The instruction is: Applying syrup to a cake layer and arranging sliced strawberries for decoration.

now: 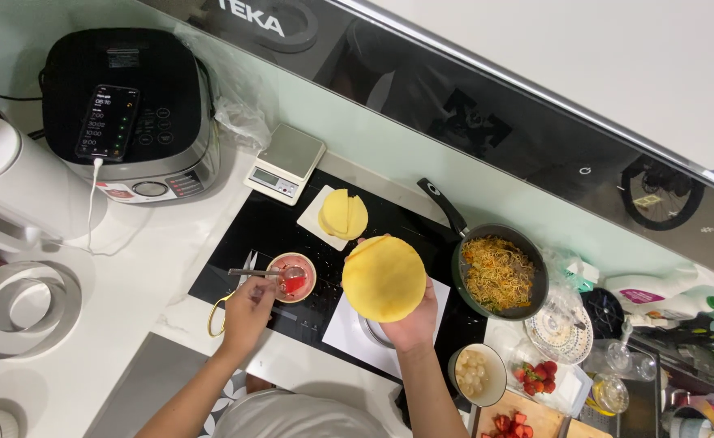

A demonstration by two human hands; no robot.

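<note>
My right hand (415, 318) holds a round yellow crepe (384, 277) flat above a sheet of white paper (349, 328) on the black cooktop (243, 243). My left hand (249, 307) grips a metal spoon (261, 272) whose bowl rests in a small pink dish (292, 278) of red sauce. A second stack of yellow crepes (343, 214) lies folded on a white square plate just beyond.
A black pan of noodles (499, 274) sits at the right. Near it are a bowl of pale round pieces (479, 373), strawberries (535, 377) and a patterned plate (560, 324). A kitchen scale (286, 162), a black cooker with a phone (107, 122) on it, and a white kettle (16, 182) stand at the left.
</note>
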